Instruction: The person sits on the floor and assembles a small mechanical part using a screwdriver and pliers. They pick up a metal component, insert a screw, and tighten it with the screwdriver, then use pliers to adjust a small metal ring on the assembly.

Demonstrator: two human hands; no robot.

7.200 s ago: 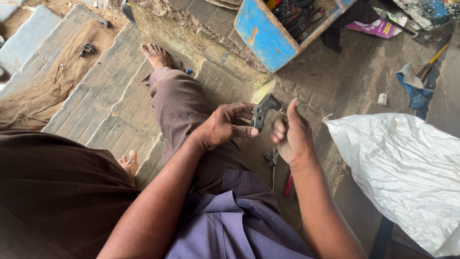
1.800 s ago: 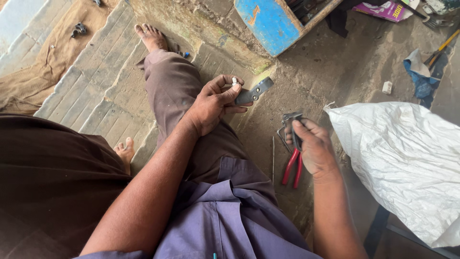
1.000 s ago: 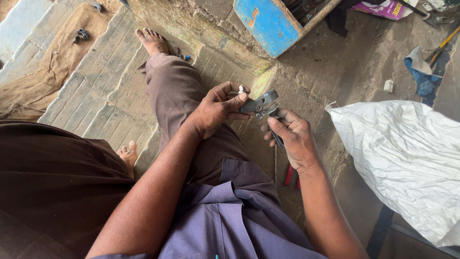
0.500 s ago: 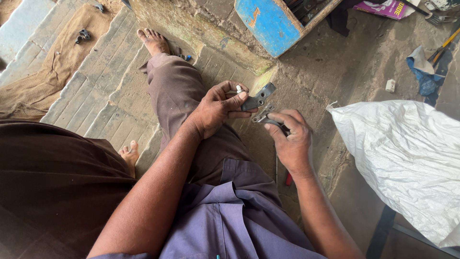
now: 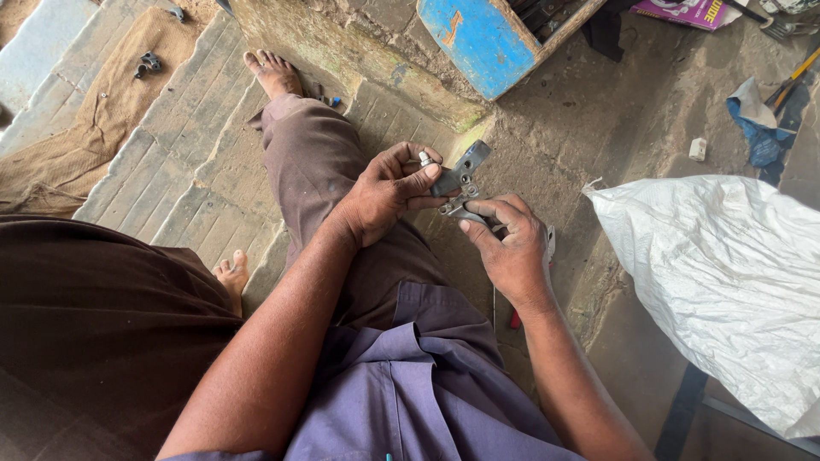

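Head view, looking down over a bent knee: left hand (image 5: 384, 192) closed around one small grey metal bracket (image 5: 459, 166), thumb and fingers pinching its lower end; long axis slanted, lower-left at the palm to upper-right, free end pointing up toward the blue wooden box (image 5: 487, 38); one short silver bolt (image 5: 423, 159) poking out by the fingertips. Right hand (image 5: 512, 248) curled shut on pliers (image 5: 461, 207) — metal nose aimed up-left, touching the bracket's underside; a sliver of red handle (image 5: 515, 319) showing below the wrist. Bracket held in the air above the brown trouser leg (image 5: 320, 166), between the two hands. One white woven sack (image 5: 726, 282) to the right; one burlap cloth (image 5: 77, 137) far left — two dark small parts (image 5: 147, 63) lying on it.
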